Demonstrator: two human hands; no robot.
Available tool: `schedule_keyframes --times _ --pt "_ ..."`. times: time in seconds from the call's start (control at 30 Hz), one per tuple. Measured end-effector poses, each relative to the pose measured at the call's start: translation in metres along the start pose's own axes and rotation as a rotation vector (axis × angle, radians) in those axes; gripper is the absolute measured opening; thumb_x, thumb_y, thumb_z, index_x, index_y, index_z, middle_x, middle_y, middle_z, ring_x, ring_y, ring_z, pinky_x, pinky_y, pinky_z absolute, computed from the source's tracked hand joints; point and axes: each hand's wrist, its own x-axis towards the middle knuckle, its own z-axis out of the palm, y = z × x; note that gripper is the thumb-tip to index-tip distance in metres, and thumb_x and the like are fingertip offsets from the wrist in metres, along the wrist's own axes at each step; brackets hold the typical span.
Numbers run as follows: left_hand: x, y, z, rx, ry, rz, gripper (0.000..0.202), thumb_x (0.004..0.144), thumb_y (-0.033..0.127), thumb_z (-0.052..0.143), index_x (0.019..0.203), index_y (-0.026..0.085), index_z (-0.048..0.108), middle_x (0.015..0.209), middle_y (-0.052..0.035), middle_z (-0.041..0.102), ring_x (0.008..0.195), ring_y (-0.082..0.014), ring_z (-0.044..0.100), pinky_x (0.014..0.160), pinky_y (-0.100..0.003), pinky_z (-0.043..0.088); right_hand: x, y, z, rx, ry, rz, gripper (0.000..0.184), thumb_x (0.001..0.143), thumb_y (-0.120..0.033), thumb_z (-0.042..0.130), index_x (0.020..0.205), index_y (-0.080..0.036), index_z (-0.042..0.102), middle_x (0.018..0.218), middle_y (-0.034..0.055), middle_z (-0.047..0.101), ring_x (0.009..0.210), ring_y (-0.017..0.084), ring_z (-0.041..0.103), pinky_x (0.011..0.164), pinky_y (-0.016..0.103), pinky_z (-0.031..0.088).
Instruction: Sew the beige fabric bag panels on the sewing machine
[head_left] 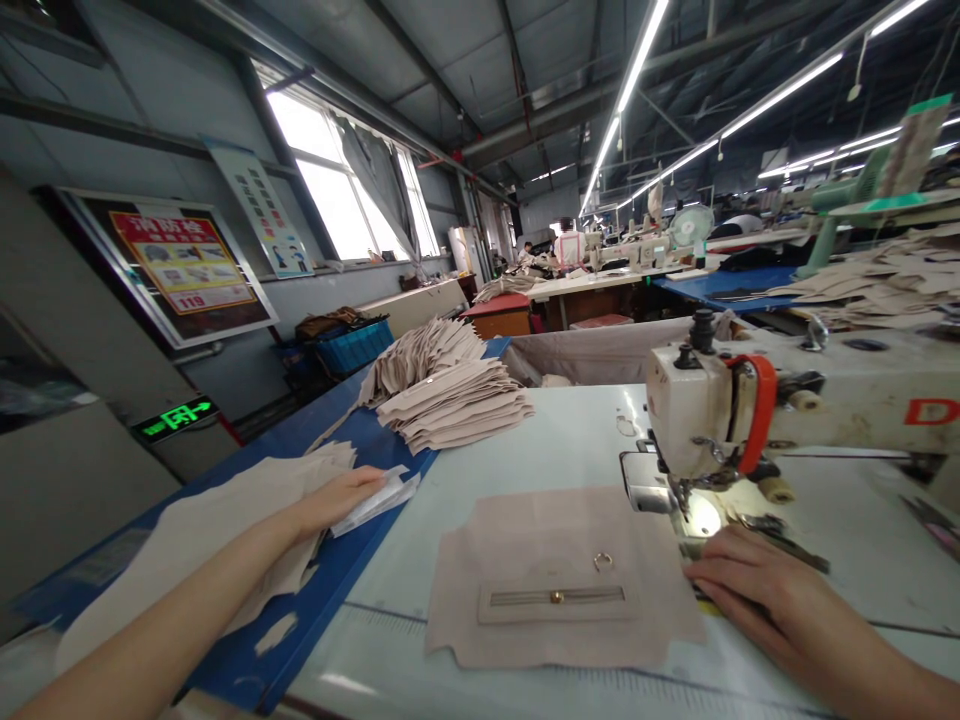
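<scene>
A beige fabric panel (540, 540) lies flat on the pale sewing table, bearing a stitched rectangular piece with a slot (592, 598) and a small gold-coloured stud. On it rests a loose metal ring (603, 562). My right hand (757, 580) lies by the panel's right edge, just below the sewing machine's lit needle area (701, 512); its fingers are stretched leftward, with a bit of yellow beneath them. To the left, my left hand (341, 500) is closed at a bundle of translucent white strips (382, 505), beside stacked beige fabric pieces (202, 530); its fingertips are partly hidden.
Two fanned piles of cut beige fabric (457, 405) stand behind, over the blue board (322, 590). The sewing machine head (686, 410) rises at right. A cloth-lined bin (592, 352) adjoins the far table edge. Further back are more machines and work tables.
</scene>
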Motion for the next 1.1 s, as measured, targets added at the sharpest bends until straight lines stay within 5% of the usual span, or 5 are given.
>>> schedule_keyframes --times 0.3,0.67,0.8,0.97,1.1 --pt "0.002 0.006 0.008 -0.051 0.011 0.002 0.060 0.067 0.065 0.048 0.095 0.021 0.079 0.103 -0.0089 0.076 0.097 -0.0292 0.067 0.092 -0.034 0.049 0.001 0.001 0.001 -0.021 0.000 -0.015 0.022 0.099 -0.026 0.047 0.101 -0.026 0.070 0.092 0.0051 0.068 0.086 0.019 0.065 0.074 0.030 0.054" --pt "-0.005 0.025 -0.008 -0.067 0.157 0.041 0.085 0.067 0.088 0.033 0.095 0.019 0.075 0.123 -0.0134 0.068 0.119 -0.0351 0.056 0.102 -0.042 0.043 0.002 0.001 0.000 -0.015 -0.006 -0.003 0.024 0.099 -0.026 0.046 0.101 -0.026 0.070 0.091 0.0058 0.067 0.084 0.019 0.064 0.073 0.031 0.054" --pt "-0.030 0.083 0.001 -0.121 -0.015 0.156 0.067 0.078 0.078 0.035 0.086 0.023 0.072 0.103 -0.0067 0.073 0.102 -0.0302 0.063 0.094 -0.037 0.046 0.005 -0.005 -0.004 0.019 0.022 -0.003 0.025 0.100 -0.023 0.044 0.101 -0.023 0.069 0.091 0.0073 0.068 0.084 0.019 0.063 0.075 0.032 0.052" --pt "-0.065 0.189 0.052 -0.223 -0.476 0.347 0.046 0.087 0.055 0.041 0.062 0.023 0.061 0.076 -0.0020 0.069 0.078 -0.0240 0.063 0.075 -0.031 0.045 0.007 -0.016 -0.011 0.119 0.169 -0.028 0.030 0.094 -0.029 0.054 0.120 -0.017 0.062 0.105 0.0128 0.068 0.094 0.022 0.064 0.081 0.033 0.053" --pt "-0.065 0.254 0.085 -0.314 -0.632 0.396 0.038 0.087 0.046 0.045 0.065 0.021 0.064 0.065 -0.0006 0.064 0.064 -0.0192 0.057 0.062 -0.027 0.041 0.009 -0.024 -0.013 0.257 0.138 -0.030 0.041 0.089 -0.036 0.062 0.125 -0.017 0.058 0.108 0.0123 0.069 0.096 0.022 0.064 0.085 0.034 0.051"
